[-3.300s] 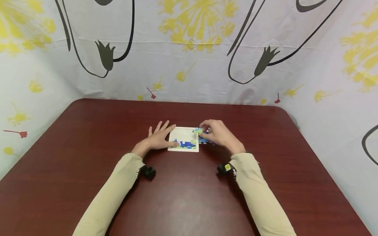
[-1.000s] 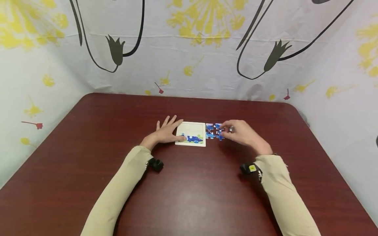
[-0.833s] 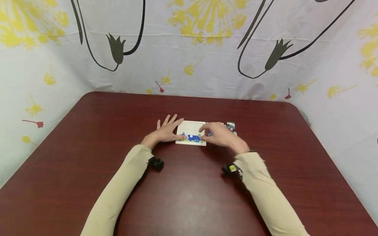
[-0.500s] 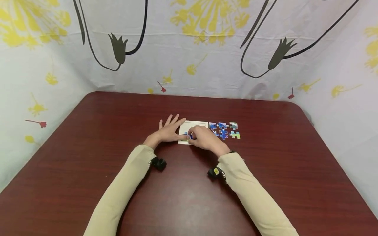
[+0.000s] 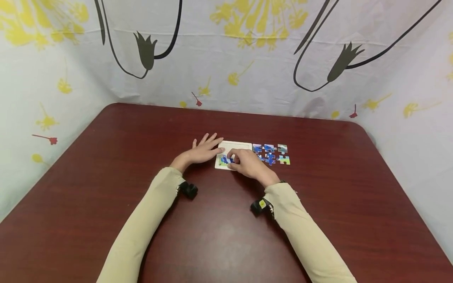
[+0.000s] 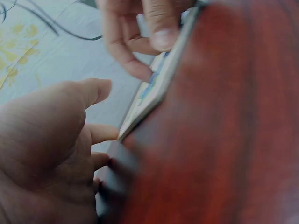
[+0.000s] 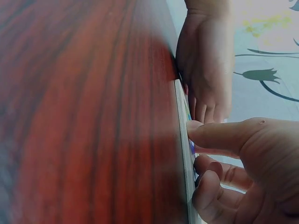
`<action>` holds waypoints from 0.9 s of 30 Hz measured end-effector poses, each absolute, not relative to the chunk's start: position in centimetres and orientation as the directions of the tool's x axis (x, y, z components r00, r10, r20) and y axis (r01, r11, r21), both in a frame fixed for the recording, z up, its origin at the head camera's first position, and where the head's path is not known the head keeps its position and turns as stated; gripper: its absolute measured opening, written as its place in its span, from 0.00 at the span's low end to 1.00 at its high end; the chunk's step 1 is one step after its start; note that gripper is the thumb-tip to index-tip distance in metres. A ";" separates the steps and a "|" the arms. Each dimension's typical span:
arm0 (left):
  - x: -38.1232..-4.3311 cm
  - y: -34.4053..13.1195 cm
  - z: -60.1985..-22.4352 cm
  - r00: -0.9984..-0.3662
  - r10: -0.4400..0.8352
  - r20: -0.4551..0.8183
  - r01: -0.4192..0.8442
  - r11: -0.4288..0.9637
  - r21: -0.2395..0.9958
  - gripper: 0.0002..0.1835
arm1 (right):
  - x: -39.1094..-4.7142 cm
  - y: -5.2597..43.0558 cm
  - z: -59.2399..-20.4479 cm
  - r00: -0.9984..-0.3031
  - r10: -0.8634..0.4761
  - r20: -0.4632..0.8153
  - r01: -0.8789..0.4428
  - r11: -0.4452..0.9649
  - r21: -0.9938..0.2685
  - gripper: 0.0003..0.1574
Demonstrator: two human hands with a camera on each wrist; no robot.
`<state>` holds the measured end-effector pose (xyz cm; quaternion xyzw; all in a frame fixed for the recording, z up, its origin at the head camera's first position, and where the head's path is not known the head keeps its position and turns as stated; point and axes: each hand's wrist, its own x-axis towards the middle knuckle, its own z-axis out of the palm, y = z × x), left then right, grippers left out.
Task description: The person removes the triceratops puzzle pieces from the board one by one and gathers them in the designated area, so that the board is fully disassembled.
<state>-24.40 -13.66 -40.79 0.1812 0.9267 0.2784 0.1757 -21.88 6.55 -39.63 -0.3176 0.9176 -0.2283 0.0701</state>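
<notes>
A shallow white puzzle tray point(image 5: 238, 143) lies flat on the table, with blue and green puzzle pieces point(image 5: 223, 160) along its near side. My left hand point(image 5: 201, 153) is spread at the tray's left edge; in the left wrist view its straight forefinger touches the corner and its thumb is raised. My right hand point(image 5: 249, 163) is over the tray's near half, thumb and forefinger bent round a blue puzzle piece point(image 5: 231, 160) that they largely hide. In the right wrist view the right thumb point(image 7: 198, 132) is down at the tray's edge point(image 7: 183, 135).
Several loose blue and green puzzle pieces point(image 5: 269, 148) lie in two rows right of the tray, some partly behind the right hand. The dark red-brown table point(image 5: 219, 220) reaches back to a patterned white cloth point(image 5: 265, 90).
My right hand first held a light green piece over the tray, went right to the loose pieces, then came back left over the tray. The left thumb has lifted off the pieces.
</notes>
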 end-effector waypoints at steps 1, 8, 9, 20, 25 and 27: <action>-24.5 -13.7 -40.7 -0.869 0.438 -0.229 0.231 0.769 0.597 0.34 | -21.9 6.6 -39.6 -0.789 -0.615 0.019 -0.551 0.693 -0.464 0.14; -24.9 -14.4 -40.4 -0.829 0.510 -0.229 0.276 0.729 0.626 0.38 | -21.8 6.7 -39.6 -0.797 -0.603 0.026 -0.547 0.704 -0.453 0.14; -24.8 -14.6 -40.4 -0.822 0.518 -0.235 0.279 0.727 0.627 0.41 | -21.8 6.6 -39.6 -0.798 -0.603 0.022 -0.544 0.704 -0.456 0.14; -24.2 -15.3 -40.7 -0.801 0.551 -0.235 0.312 0.718 0.622 0.51 | -21.5 6.4 -39.8 -0.792 -0.610 -0.010 -0.540 0.709 -0.453 0.15; -24.5 -15.1 -40.8 -0.803 0.550 -0.227 0.317 0.718 0.620 0.52 | -21.5 6.6 -39.7 -0.787 -0.616 -0.004 -0.549 0.704 -0.450 0.14; -24.5 -14.9 -40.8 -0.804 0.550 -0.227 0.317 0.719 0.618 0.52 | -21.6 6.7 -39.6 -0.784 -0.620 0.001 -0.554 0.700 -0.450 0.14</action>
